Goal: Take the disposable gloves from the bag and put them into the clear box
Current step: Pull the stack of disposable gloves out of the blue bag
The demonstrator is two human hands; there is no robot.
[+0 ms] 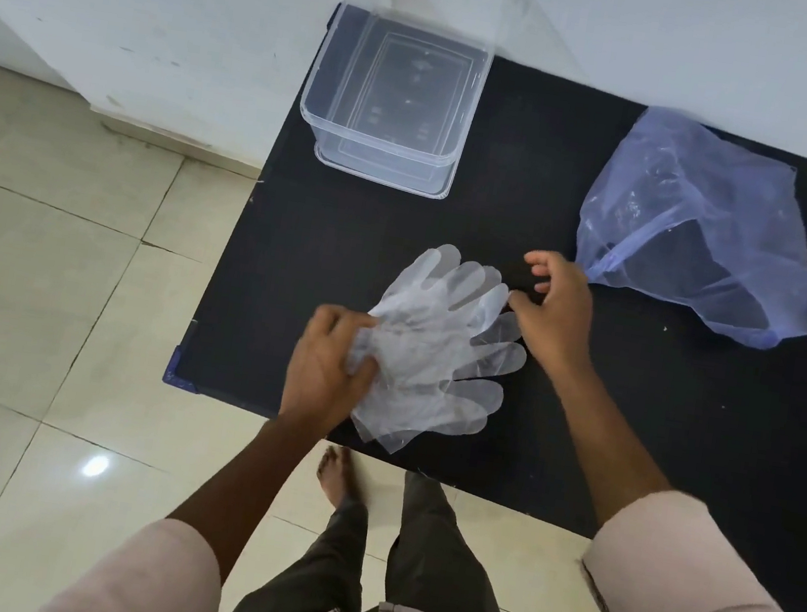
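Note:
A fanned stack of clear disposable gloves lies on the black table near its front left corner, cuffs hanging slightly over the edge. My left hand pinches the left side of the stack. My right hand hovers just right of the glove fingertips, fingers curled and apart, holding nothing. The clear box stands with no lid and nothing in it at the table's back left. The bluish plastic bag lies crumpled and flat at the right, beyond my right hand.
A white wall runs behind the table. Beige floor tiles lie to the left and below. My legs and a bare foot stand at the table's front edge.

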